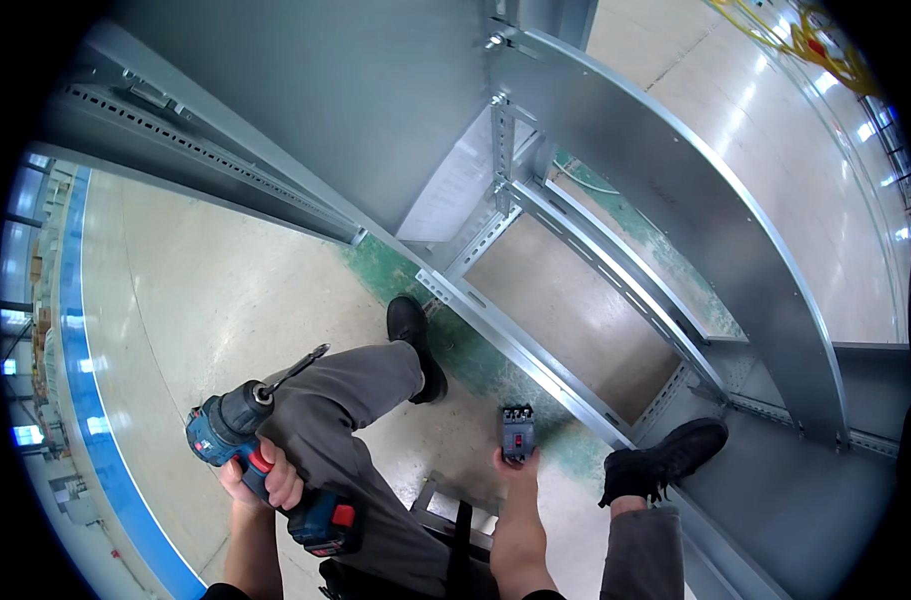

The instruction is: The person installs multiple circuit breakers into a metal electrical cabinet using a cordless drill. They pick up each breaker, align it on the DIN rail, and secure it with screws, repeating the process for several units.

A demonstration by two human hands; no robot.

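Circuit breaker (517, 434), three-pole moulded-case, dark grey: where is it? Clock as pictured.

– In the right hand (517, 472), fingers clamped on its lower end. Body projects toward 12, long axis roughly 12–6.

– Nearest steel?

– Slotted front rail (535, 350) of the cabinet frame, at 1–2 o'clock from the breaker, running 10 to 4. Apart in view; can't tell the height gap.

– Left hand?

– Wrapped round the grip of a blue cordless drill (215, 430), about 9 o'clock from the breaker. Bit (297, 370) points to 2. Right is the near hand.

– Surface, room?

– Glossy beige floor (185, 270), worn green patch (475, 345) beside the rail. Blue floor stripe (83, 380) at 9, yellow cables (805, 42) at 2. Big hall.
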